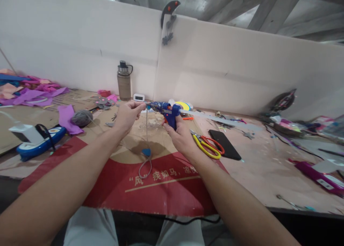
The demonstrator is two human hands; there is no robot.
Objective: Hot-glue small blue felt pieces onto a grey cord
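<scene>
My right hand (181,136) is wrapped round the handle of a blue hot glue gun (176,113), its nozzle pointing left. A long translucent glue stick (212,117) juts out of the gun's back end. My left hand (130,115) pinches a small dark piece at the nozzle; its shape is mostly hidden by the fingers. From there a thin grey cord (147,131) hangs down to a blue felt piece (146,152) with a cord loop (145,167) below it, over a red and tan cardboard sheet (113,188).
Red-and-yellow-handled pliers (206,145) and a black phone (225,145) lie right of my right hand. Left are a grey yarn ball (82,117), purple felt (67,119) and a blue power strip (41,144). A bottle (124,82) stands by the white partition (215,67).
</scene>
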